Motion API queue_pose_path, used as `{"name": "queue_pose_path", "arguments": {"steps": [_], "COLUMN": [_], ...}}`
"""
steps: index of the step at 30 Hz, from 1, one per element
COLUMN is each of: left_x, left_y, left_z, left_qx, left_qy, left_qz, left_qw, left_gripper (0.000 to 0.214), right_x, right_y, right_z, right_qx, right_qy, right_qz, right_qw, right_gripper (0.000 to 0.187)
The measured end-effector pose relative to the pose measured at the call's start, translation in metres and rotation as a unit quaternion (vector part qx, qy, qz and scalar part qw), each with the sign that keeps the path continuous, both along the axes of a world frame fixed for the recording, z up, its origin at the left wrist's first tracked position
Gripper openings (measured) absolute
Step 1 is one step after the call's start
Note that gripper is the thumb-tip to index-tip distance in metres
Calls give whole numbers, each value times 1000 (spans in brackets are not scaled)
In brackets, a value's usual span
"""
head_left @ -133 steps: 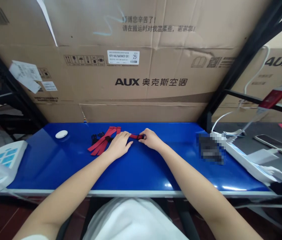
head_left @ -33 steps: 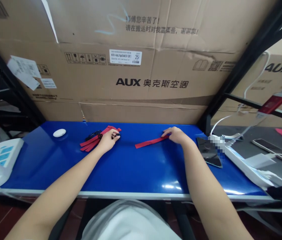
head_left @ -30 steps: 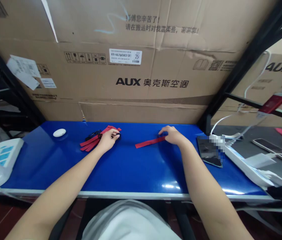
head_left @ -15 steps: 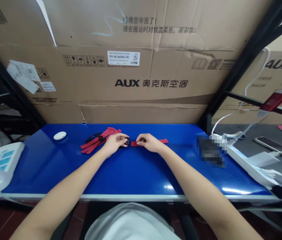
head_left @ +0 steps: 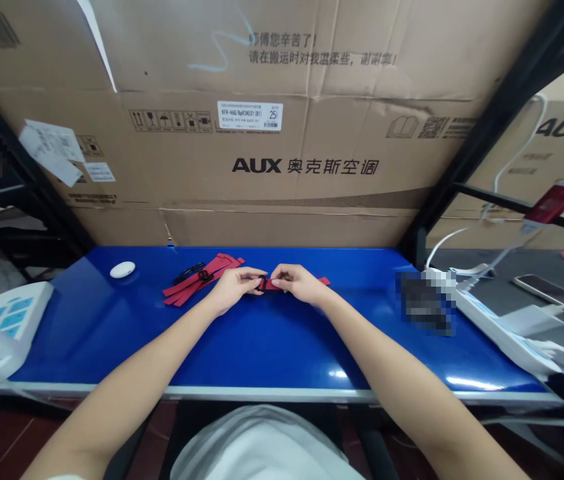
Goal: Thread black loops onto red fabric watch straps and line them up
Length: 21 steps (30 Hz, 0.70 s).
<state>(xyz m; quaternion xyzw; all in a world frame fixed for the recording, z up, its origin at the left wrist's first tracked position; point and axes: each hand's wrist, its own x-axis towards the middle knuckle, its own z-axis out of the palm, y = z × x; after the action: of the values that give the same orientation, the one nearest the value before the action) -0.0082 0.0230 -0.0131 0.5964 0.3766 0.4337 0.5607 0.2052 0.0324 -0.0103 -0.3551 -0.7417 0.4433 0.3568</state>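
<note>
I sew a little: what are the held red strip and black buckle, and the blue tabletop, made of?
Red strip: probably fabric, matte, flat and thin. Black buckle: perhaps plastic, a stiff dark frame; too small to confirm. Blue tabletop: glossy, with bright reflections; laminate or painted board, I can't tell.

Two hands (head_left: 232, 288) (head_left: 298, 281), one held strip (head_left: 269, 286), one disc (head_left: 123, 270)

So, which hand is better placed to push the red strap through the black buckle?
Probably the right: your right hand pinches the red strap right beside the black buckle, while your left hand holds the buckle itself.
</note>
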Motion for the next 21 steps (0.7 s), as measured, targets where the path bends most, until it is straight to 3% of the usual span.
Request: {"name": "queue_pose_path", "arguments": {"steps": [4, 9, 12, 16, 19, 21], "left_x": [7, 4, -14, -48, -63, -64], "left_y": [-4, -1, 7, 14, 12, 9], "left_z": [2, 6, 14, 27, 32, 30], "left_qx": [-23, -13, 16, 116, 146, 155], "left_qy": [-32, -7, 31, 203, 352, 401], "left_qz": [10, 3, 26, 83, 21, -9], "left_qw": [999, 1000, 999, 969, 924, 903], "left_gripper": [42, 44, 41, 30, 30, 31], "right_x": [-9, -11, -6, 3, 7, 9], "right_y": [-5, -6, -1, 5, 8, 9], "right_z": [-1, -1, -2, -4, -3, -2], "right_qx": [-27, 24, -5, -51, -62, -55], "right_qy": [102, 21, 22, 69, 103, 119], "right_qz": [10, -15, -43, -60, -76, -91], "right_qw": [994, 999, 999, 994, 990, 987], "right_gripper": [27, 23, 24, 28, 29, 30]}}
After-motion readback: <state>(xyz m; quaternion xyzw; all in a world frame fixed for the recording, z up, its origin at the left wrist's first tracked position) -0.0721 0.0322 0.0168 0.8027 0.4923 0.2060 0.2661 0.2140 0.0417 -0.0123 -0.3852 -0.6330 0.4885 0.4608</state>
